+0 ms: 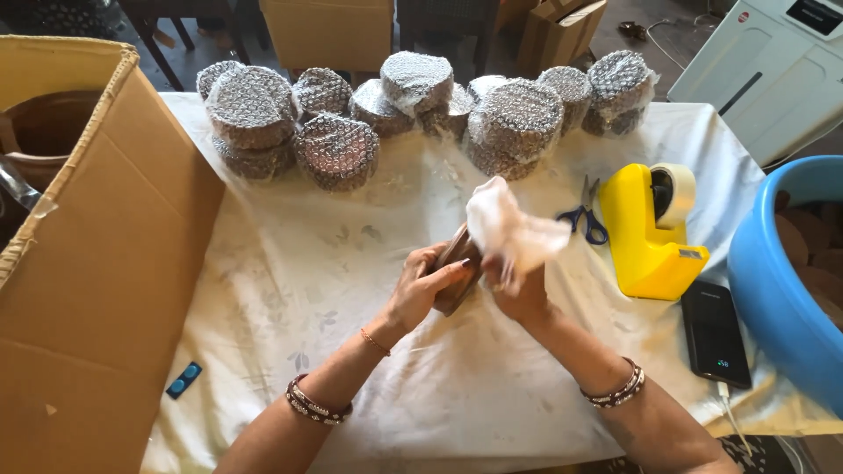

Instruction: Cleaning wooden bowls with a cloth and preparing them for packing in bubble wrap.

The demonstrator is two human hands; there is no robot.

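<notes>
**Brown disc and white cloth held between both hands at mid-table**

Nearest the camera, two forearms with bangles reach in over the white tablecloth (pixel 290 263). The left hand (pixel 424 285) is closed around a brown disc (pixel 457 272), fingers curled over its near face and thumb on the edge, holding it on edge and tilted. The right hand (pixel 518 285) touches the disc's other side, its fingers pinched shut on a white cloth (pixel 509 226) that billows up above the disc.

The disc looks rigid and fairly light, probably brittle if knocked, so the rim seems the safest grip. The cloth is soft and limp and can be gathered anywhere.

Just right lie a black phone (pixel 714 333), a yellow tape dispenser (pixel 645 233) and blue-handled scissors (pixel 587 215), with a blue tub (pixel 768 281) at the edge. A large cardboard box (pixel 97 263) stands left. Farthest off, bubble-wrapped bundles (pixel 338 149) are stacked along the table's back.
</notes>
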